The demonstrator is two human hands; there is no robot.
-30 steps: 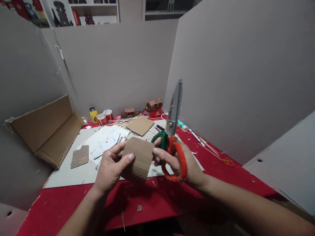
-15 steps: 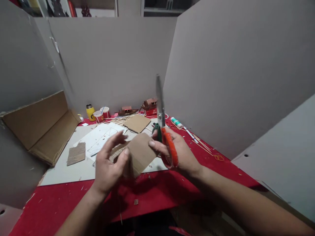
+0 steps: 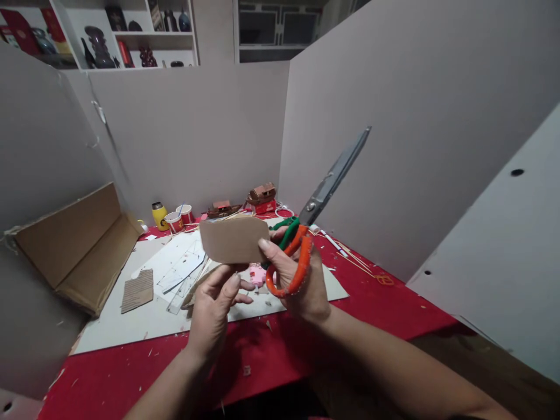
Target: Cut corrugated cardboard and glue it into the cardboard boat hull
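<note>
My right hand point(image 3: 301, 274) has the scissors point(image 3: 310, 205) hung on it by the orange and green handles, blades closed and pointing up to the right. Between its thumb and fingers it also pinches a brown cardboard piece point(image 3: 234, 240) with rounded and cut corners, held up flat-side toward me. Just below that piece is my left hand point(image 3: 214, 309), its fingers bent and apart; the fingertips come close to the cardboard's lower edge. Another strip of cardboard point(image 3: 198, 290) shows behind the left hand, partly hidden.
A white board point(image 3: 105, 326) covers part of the red tabletop point(image 3: 175, 367). On it lie drawn paper point(image 3: 184, 265), a ruler point(image 3: 178, 303) and corrugated cardboard point(image 3: 137, 290). An open cardboard box point(image 3: 87, 251) leans left. Model boats point(image 3: 262, 195), cups point(image 3: 174, 222) and a yellow bottle point(image 3: 160, 216) stand behind.
The cardboard piece has been raised and turned level in my right hand. The scissors have tipped to the right. My left hand has come away from the cardboard and sits lower.
</note>
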